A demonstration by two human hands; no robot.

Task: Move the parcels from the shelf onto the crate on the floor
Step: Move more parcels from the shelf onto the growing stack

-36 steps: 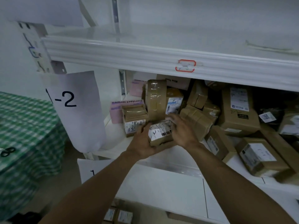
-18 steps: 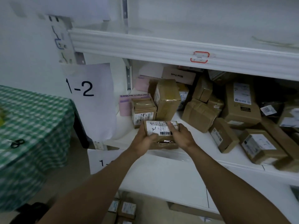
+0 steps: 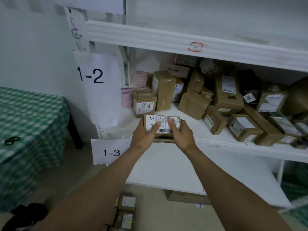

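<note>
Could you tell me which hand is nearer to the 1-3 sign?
Left. The left hand grips the labelled parcel close beside the 1-3 sign; the right hand holds the parcel's far side.

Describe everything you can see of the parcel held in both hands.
The parcel is a small, flat brown cardboard box, glossy as if taped. A white shipping label covers its top, with a barcode near the front and black handwritten marks at left. It is held roughly level, label up, at the front edge of the shelf. The left hand and right hand grip its ends, thumbs pressing on the label. Whether its underside touches the shelf cannot be told.
</note>
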